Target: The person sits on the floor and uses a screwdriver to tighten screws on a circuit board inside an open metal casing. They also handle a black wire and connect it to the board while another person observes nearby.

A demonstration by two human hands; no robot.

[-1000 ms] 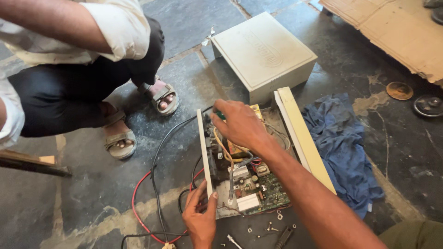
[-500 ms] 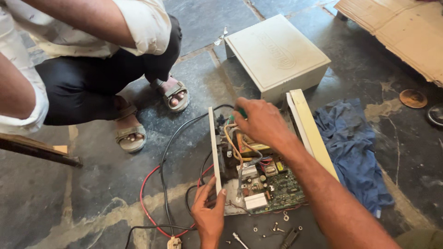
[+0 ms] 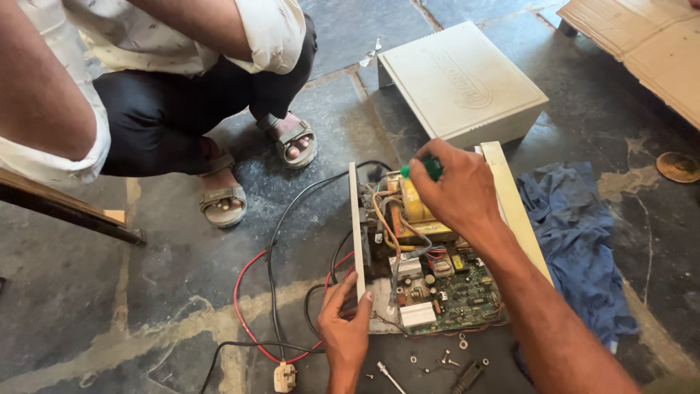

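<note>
Opened device chassis [image 3: 437, 292] is lying on the stone floor [image 3: 182, 306], circuit board exposed. Right hand [image 3: 456, 191] is gripping a green-handled screwdriver [image 3: 430, 169] over the chassis's far end. Left hand [image 3: 346, 325], fingers spread, is bracing the near left wall. Blue cloth [image 3: 583, 248] is lying just beside it.

Crouching person in sandals [image 3: 222, 204], white metal cover [image 3: 459, 80], blue rag [image 3: 576, 241], cardboard sheet [image 3: 642, 36], loose screws [image 3: 445, 357]

Screwdriver handle [image 3: 432, 168] was green. Circuit board [image 3: 467, 292] green; transformer [image 3: 415, 208] yellow. Cables [image 3: 251, 321] red and black. Cover [image 3: 461, 80] off-white. Rag [image 3: 576, 241] blue. Floor [image 3: 146, 292] dark grey stone.
</note>
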